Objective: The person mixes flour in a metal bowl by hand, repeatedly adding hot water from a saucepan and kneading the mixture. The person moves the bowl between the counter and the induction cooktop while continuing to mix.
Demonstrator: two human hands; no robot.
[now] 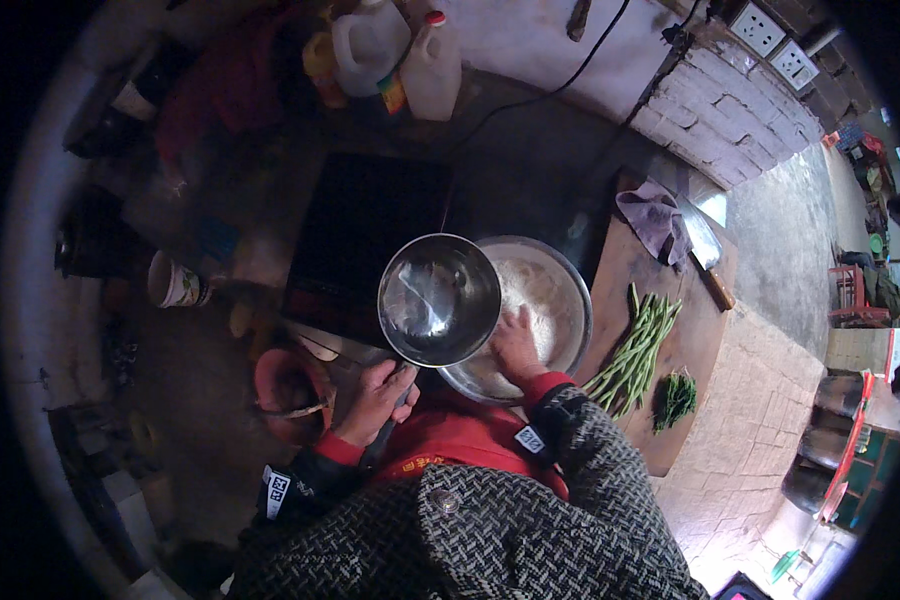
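My left hand (381,401) grips the dark handle of a round steel pan (442,300). The pan is held level with the basin's left side and overlaps its rim in this view; bright reflections hide whether there is water inside. Behind it to the right stands a wide metal basin (581,330) with pale flour (544,300) in it. My right hand (519,346) reaches into the basin, its fingers spread on the flour.
Right of the basin lies a wooden board (600,300) with green beans (641,352), chopped greens (675,401), a cleaver (701,240) and a cloth (652,217). A black cooktop (367,240) is at left, near a paper cup (172,281) and a pink bucket (274,382). Plastic jugs (431,75) stand behind.
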